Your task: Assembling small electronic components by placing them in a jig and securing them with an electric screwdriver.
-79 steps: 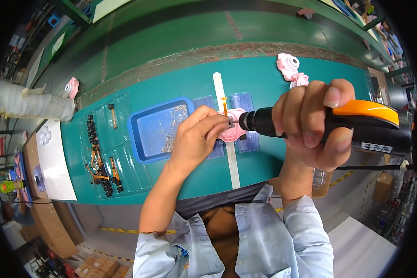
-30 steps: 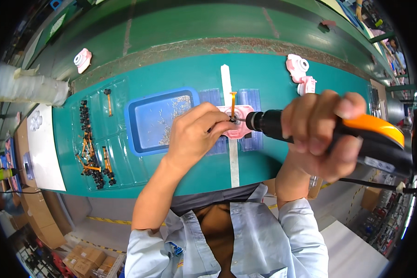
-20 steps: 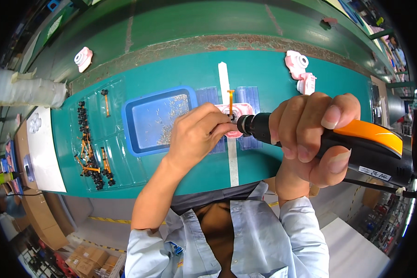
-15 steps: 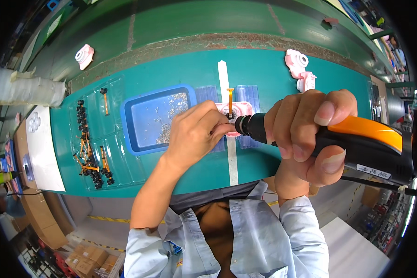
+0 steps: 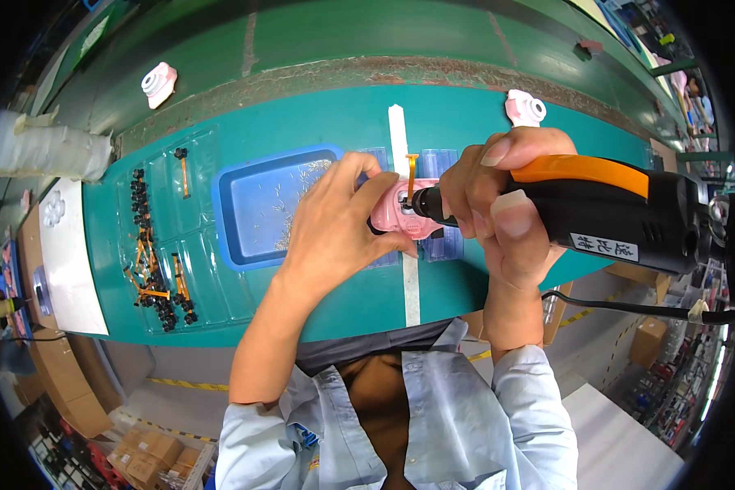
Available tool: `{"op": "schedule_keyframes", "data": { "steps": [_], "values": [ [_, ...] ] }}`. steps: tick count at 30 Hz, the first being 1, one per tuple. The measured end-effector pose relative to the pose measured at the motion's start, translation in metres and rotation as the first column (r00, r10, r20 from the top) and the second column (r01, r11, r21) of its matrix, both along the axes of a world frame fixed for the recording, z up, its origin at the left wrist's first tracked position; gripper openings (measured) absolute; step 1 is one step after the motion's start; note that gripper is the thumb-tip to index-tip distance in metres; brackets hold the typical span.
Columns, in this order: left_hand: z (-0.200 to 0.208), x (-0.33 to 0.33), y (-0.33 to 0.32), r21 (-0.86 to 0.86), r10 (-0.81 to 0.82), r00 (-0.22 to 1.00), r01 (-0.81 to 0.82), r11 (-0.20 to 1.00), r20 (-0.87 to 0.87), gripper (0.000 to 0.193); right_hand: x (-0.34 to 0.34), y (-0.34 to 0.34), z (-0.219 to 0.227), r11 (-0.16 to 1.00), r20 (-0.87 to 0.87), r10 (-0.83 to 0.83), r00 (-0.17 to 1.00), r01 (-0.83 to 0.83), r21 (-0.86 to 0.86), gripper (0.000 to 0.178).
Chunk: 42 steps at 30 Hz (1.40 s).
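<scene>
The pink toy-camera housing (image 5: 423, 228) is judged to be light and stiff, with smooth plastic that could slip or turn under the driver's push; it is best held by its rounded outer edges. The orange ribbon cable (image 5: 412, 167) is probably thin, flexible and easily creased, so it is better left unpinched. The housing is placed on the green surface (image 5: 335, 314), over the white tape strip (image 5: 412, 302) and near the blue tray (image 5: 220, 214) of small metal screws.

By the left hand (image 5: 327, 220), the housing's left end is held, the grip curved around it with thumb and forefinger parted; how firmly it is pressed cannot be told. By the right hand (image 5: 506, 204), the black electric screwdriver (image 5: 621, 216) is gripped with the fingers wrapped around its body, its nose held at the housing's middle.

The housing is seen as glossy and pale pink, with a small black part near its centre, from which the ribbon is extended beyond the far edge.
</scene>
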<state>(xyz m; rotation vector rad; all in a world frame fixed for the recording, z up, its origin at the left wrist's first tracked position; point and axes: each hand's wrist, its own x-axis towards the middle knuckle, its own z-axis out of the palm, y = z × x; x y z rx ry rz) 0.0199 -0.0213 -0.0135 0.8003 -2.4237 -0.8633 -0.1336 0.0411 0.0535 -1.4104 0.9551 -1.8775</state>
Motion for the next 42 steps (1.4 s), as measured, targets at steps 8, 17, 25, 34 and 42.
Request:
{"op": "schedule_keyframes", "data": {
  "steps": [8, 17, 25, 34, 42],
  "values": [
    [0.000, 0.000, 0.000, -0.032, 0.010, 1.000, -0.010, 0.999, 0.004, 0.060, 0.000, -0.003, -0.004, 1.000, -0.035, 0.016, 0.999, -0.016, 0.003, 0.026],
    [-0.002, -0.001, 0.001, 0.013, -0.001, 1.000, 0.001, 1.000, -0.029, 0.061, 0.000, 0.004, 0.001, 0.999, 0.038, -0.031, 0.999, 0.032, -0.023, 0.026],
    [0.001, -0.002, 0.000, 0.016, 0.006, 1.000, -0.006, 1.000, 0.009, 0.061, 0.002, -0.002, -0.002, 0.999, -0.020, -0.028, 0.999, 0.029, 0.027, 0.021],
    [-0.008, 0.000, 0.003, -0.039, -0.031, 0.999, 0.030, 0.999, -0.037, 0.061, 0.020, -0.007, -0.005, 0.991, 0.015, -0.114, 0.993, 0.113, 0.066, 0.025],
    [0.029, -0.022, -0.042, 0.028, 0.104, 0.989, -0.101, 0.994, -0.104, 0.053, -0.071, 0.086, 0.022, 0.951, 0.101, -0.092, 0.991, 0.117, -0.286, 0.053]
  ]
}}
